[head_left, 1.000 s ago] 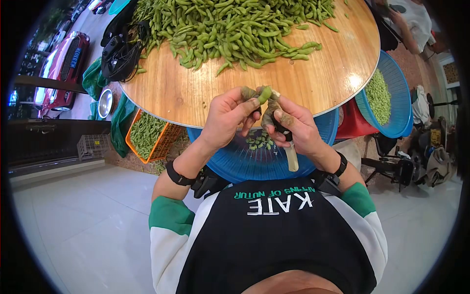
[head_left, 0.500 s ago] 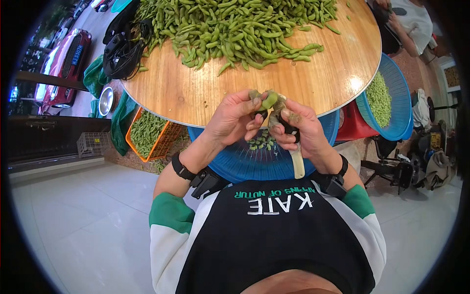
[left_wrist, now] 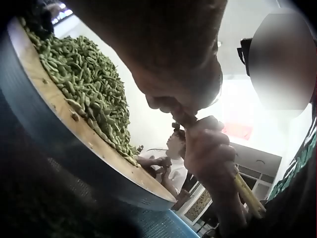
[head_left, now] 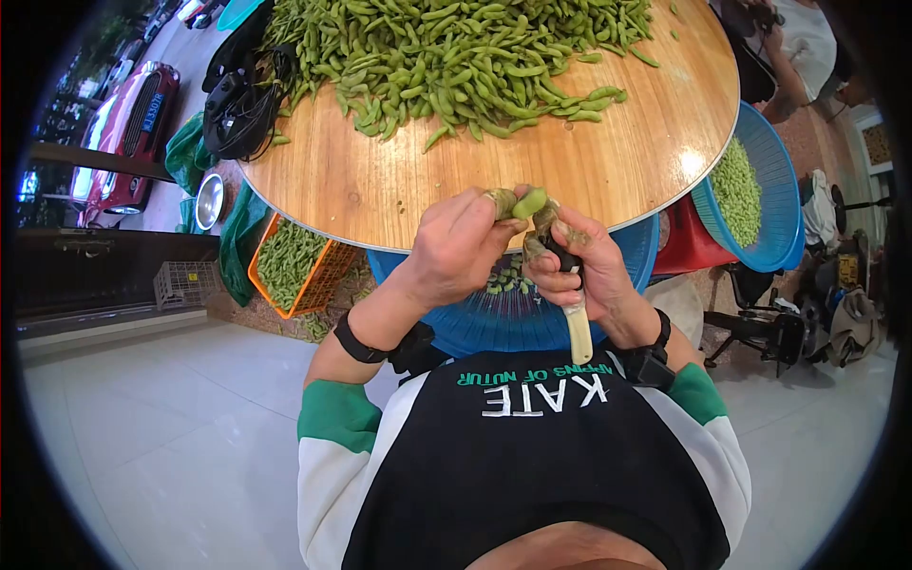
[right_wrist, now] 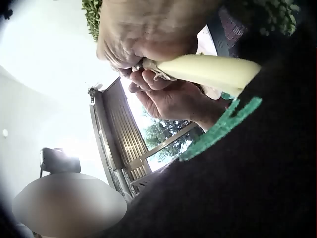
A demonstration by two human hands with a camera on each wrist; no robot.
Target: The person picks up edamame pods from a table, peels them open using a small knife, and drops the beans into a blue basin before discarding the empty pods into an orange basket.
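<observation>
The left hand [head_left: 456, 245] is holding a green pod [head_left: 530, 203]; beside it, the right hand [head_left: 589, 261] is gripping a pale handle [head_left: 579, 334].

The head view looks steeply down from above the near side of the table [head_left: 655, 104], widest of all; the left wrist view peers across it, tilted, from beside its rim; the right wrist view faces upward, close in. All share the hands [head_left: 456, 249].

One plump green pod [head_left: 533, 201] is held up over the near edge of the surface [head_left: 351, 185]. Beside it, a tool's smooth cream handle [head_left: 580, 332] slants away from the surface. Many slender, curved green pods [head_left: 427, 66], some brownish, lie heaped loosely on the surface.
</observation>
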